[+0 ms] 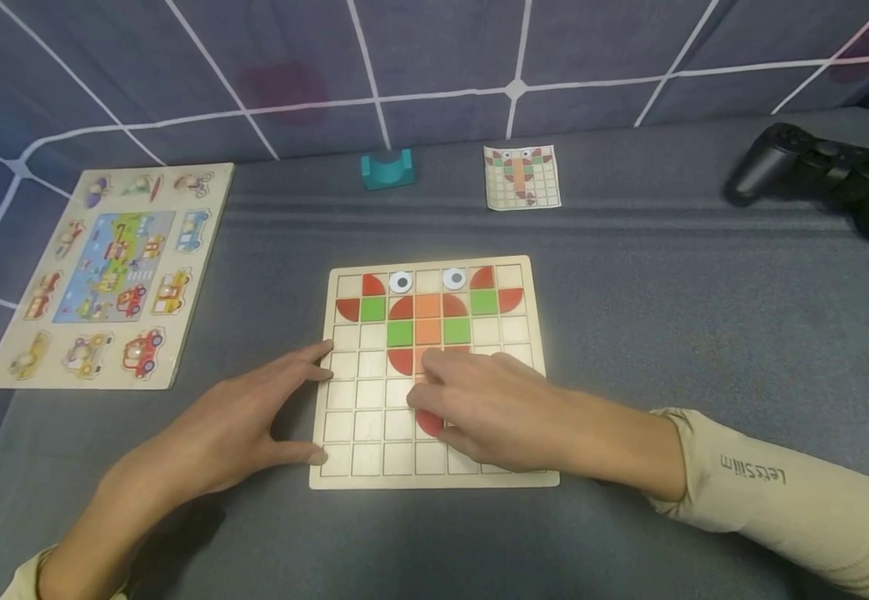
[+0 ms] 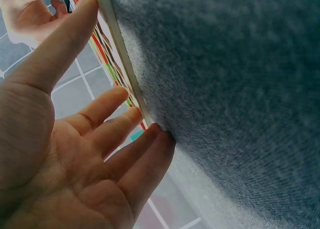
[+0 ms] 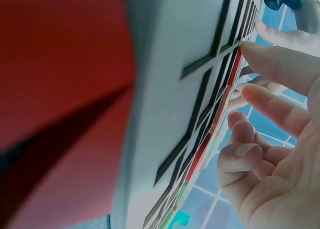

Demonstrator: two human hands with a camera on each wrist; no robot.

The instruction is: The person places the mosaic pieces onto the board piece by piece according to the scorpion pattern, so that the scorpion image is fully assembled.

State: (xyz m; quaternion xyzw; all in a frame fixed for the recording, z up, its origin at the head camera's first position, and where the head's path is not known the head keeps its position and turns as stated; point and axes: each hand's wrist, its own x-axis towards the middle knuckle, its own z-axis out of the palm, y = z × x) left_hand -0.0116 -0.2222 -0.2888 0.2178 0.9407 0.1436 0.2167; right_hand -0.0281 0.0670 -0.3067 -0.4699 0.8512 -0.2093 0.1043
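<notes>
A wooden grid board (image 1: 367, 427) lies in front of me with red quarter-circle tiles (image 1: 347, 310), green square tiles (image 1: 401, 333), orange square tiles (image 1: 427, 306) and two round eye tiles (image 1: 400, 282) in its cells. At its left edge, my left hand (image 1: 235, 429) rests with spread fingertips and thumb against the side. My right hand (image 1: 494, 408) reaches over the lower middle, thumb and index fingertips touching the surface around a red quarter-circle tile (image 1: 429, 422). From the right wrist, the thumb and index finger look extended and apart; the other fingers bend inward. The hand hides several cells.
A printed pattern card (image 1: 521, 177) and a teal curved block (image 1: 387, 172) lie behind the board. To the left is a vehicle peg puzzle (image 1: 115, 275), to the right a black game controller (image 1: 827, 171). A blurred red shape (image 3: 65, 104) fills the right wrist view's left side.
</notes>
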